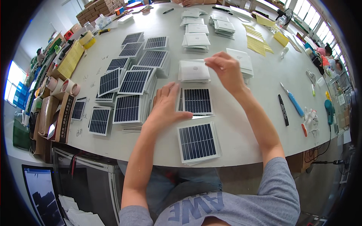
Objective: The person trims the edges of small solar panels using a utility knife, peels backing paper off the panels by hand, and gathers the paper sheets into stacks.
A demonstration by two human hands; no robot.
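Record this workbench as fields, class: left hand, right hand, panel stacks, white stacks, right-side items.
left hand: spread, thumb at the lower left corner of a dark panel
right hand: fingertips pinched near the right corner of a white stack
panel stacks: mostly left of the left hand
white stacks: several, farther across the table
right-side items: black marker, blue-handled tool, white glove

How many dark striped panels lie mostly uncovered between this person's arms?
2: the upper panel beside the left hand, and the lower panel near the table's front edge. Others may be hidden or mostly covered beneath.
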